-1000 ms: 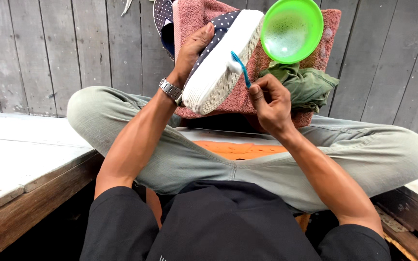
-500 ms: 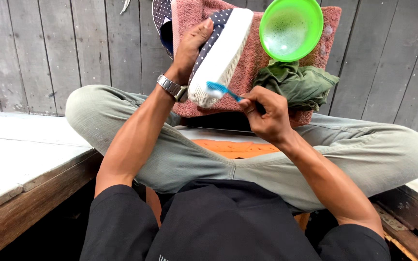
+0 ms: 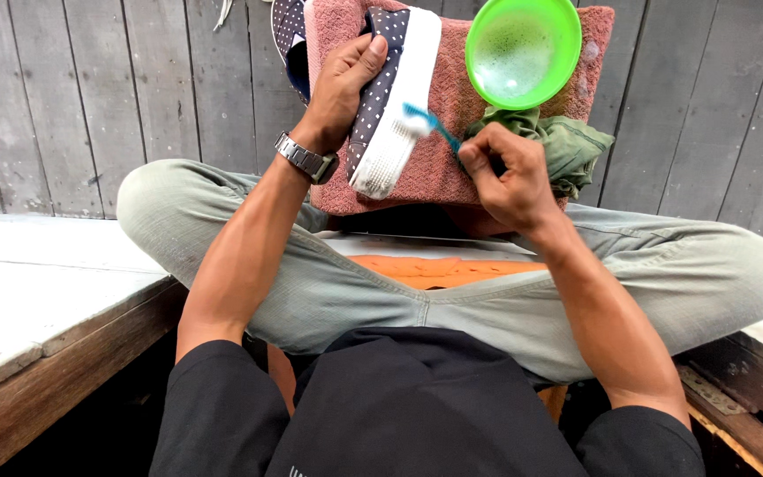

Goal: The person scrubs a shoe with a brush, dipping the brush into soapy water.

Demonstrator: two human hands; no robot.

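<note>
Shoe (image 3: 396, 106) turned steeper, toe up; toothbrush (image 3: 430, 124) on sole.

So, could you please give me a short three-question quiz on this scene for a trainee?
1. True or false: the left hand holds the shoe.
2. What does the right hand hold? A) a sponge B) a blue brush C) a knife
3. Fill in: the green bowl rests on a pink ____.

Key: 1 true; 2 B; 3 towel.
</note>
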